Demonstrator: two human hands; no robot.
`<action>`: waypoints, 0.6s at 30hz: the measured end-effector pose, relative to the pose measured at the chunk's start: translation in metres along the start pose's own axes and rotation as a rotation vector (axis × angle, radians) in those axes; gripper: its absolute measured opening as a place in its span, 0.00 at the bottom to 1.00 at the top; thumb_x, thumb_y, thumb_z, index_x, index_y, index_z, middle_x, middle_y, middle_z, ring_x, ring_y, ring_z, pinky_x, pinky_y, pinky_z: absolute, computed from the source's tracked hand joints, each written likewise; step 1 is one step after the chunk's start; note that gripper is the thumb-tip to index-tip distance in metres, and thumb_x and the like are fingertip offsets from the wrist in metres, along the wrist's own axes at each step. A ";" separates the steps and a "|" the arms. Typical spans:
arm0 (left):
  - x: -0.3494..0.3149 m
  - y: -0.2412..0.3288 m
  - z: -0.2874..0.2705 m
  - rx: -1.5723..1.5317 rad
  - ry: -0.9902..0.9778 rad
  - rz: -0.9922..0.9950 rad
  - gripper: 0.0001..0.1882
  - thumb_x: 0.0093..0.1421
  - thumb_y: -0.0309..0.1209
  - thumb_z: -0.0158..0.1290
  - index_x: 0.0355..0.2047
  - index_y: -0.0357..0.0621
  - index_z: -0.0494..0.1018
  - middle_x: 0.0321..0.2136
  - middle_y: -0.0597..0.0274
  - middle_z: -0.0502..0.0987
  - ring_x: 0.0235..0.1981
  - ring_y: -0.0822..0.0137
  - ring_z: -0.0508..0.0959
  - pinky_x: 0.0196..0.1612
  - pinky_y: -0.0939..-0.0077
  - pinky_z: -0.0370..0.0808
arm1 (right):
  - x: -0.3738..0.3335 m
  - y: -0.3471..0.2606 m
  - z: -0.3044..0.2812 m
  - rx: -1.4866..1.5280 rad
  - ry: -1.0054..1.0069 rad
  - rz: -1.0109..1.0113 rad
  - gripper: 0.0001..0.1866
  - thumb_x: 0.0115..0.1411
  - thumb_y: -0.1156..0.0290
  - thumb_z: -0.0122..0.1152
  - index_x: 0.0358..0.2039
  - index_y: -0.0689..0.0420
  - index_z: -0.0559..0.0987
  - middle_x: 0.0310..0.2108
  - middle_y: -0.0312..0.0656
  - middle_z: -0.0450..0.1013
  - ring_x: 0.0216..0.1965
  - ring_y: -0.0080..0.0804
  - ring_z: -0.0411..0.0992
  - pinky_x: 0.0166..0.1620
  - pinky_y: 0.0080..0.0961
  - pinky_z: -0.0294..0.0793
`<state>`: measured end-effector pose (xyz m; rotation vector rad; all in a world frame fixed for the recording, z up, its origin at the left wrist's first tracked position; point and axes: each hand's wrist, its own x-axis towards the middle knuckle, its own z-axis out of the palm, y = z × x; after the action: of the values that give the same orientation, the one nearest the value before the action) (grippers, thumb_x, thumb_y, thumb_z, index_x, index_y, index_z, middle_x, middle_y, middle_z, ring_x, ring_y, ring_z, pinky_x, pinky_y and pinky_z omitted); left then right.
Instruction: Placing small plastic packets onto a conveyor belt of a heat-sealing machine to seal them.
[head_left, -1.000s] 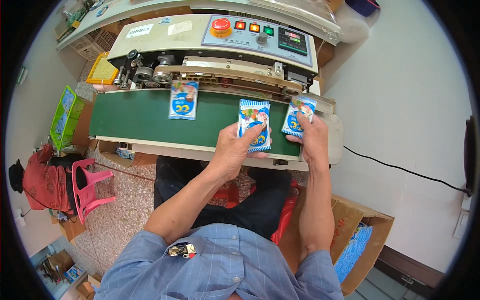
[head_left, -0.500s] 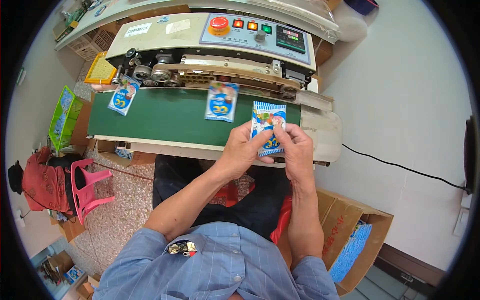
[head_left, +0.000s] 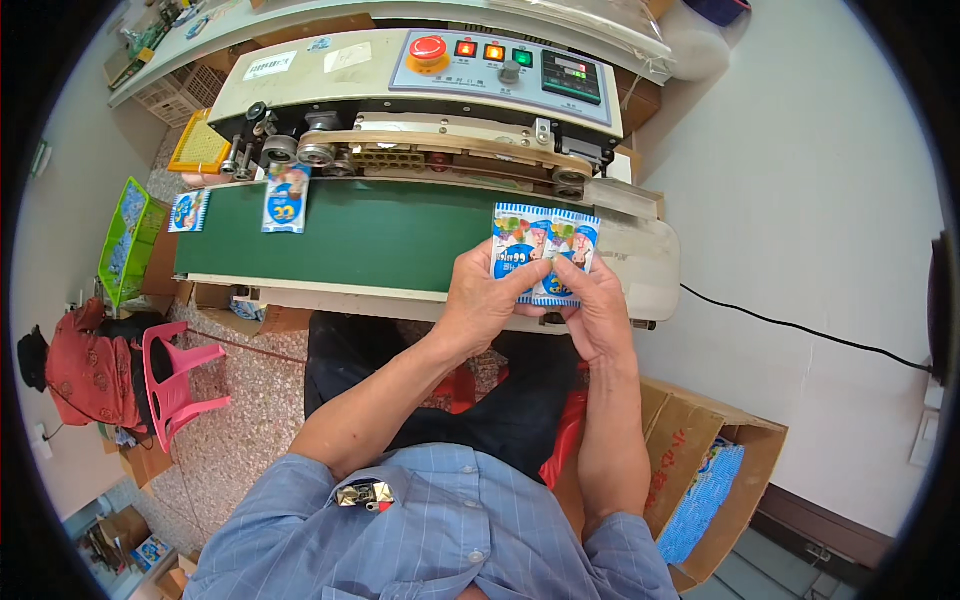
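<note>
In front of me, over the right end of the green conveyor belt (head_left: 390,225), my left hand (head_left: 483,298) pinches a small blue-and-white packet (head_left: 517,232). My right hand (head_left: 602,308) holds a second packet (head_left: 574,235) of the same kind beside it, slightly overlapping. Both thumbs lie on the packet fronts; the other fingers are mostly hidden behind. Another packet (head_left: 287,207) hangs under the rollers of the band sealing machine (head_left: 330,85), against the belt. At the belt's left end a further packet (head_left: 189,213) lies sideways.
A red stop button (head_left: 427,48) and lit switches top the machine. A green basket (head_left: 132,240) and a pink stool (head_left: 178,385) stand left. At lower right is a cardboard box (head_left: 690,480) with blue packets. A black cable (head_left: 800,338) runs along the right wall.
The packets on the belt have travelled left, and the leading one has turned sideways at the belt's end. Two packets now show side by side in my hands, where one showed before.
</note>
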<state>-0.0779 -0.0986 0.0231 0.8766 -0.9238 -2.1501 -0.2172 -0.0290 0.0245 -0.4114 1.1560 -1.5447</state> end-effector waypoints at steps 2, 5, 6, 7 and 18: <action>0.000 -0.001 -0.003 0.015 -0.030 -0.006 0.12 0.62 0.27 0.59 0.45 0.40 0.74 0.37 0.61 0.81 0.33 0.73 0.83 0.29 0.78 0.84 | 0.001 -0.001 -0.007 0.033 -0.014 0.068 0.16 0.63 0.71 0.64 0.50 0.62 0.75 0.43 0.41 0.78 0.40 0.26 0.78 0.43 0.25 0.80; 0.000 -0.001 -0.003 0.062 -0.070 0.001 0.14 0.62 0.25 0.58 0.47 0.39 0.73 0.38 0.61 0.81 0.34 0.72 0.82 0.29 0.78 0.84 | 0.002 -0.001 -0.015 0.032 -0.017 0.179 0.15 0.61 0.72 0.65 0.48 0.61 0.77 0.43 0.40 0.78 0.40 0.26 0.78 0.43 0.25 0.80; 0.000 -0.001 -0.003 0.094 -0.079 0.013 0.15 0.62 0.25 0.58 0.48 0.40 0.72 0.39 0.60 0.80 0.34 0.72 0.82 0.29 0.78 0.84 | 0.001 -0.001 -0.016 -0.031 -0.001 0.182 0.15 0.61 0.72 0.65 0.47 0.61 0.77 0.43 0.40 0.78 0.40 0.26 0.78 0.43 0.25 0.80; 0.000 -0.001 -0.002 0.094 -0.079 0.012 0.15 0.62 0.25 0.58 0.48 0.40 0.72 0.39 0.60 0.80 0.34 0.72 0.82 0.29 0.78 0.84 | 0.000 -0.001 -0.017 -0.094 0.015 0.186 0.14 0.61 0.72 0.65 0.46 0.61 0.78 0.43 0.40 0.78 0.40 0.26 0.78 0.43 0.25 0.79; -0.002 -0.003 0.007 0.229 -0.112 -0.145 0.32 0.63 0.38 0.59 0.58 0.25 0.62 0.42 0.43 0.79 0.41 0.59 0.82 0.32 0.72 0.83 | 0.007 -0.023 -0.028 -0.214 0.366 -0.232 0.15 0.63 0.74 0.62 0.48 0.66 0.76 0.43 0.43 0.78 0.39 0.27 0.79 0.41 0.25 0.81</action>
<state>-0.0826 -0.0932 0.0254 0.9670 -1.2149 -2.2665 -0.2539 -0.0244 0.0288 -0.4271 1.6129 -1.7514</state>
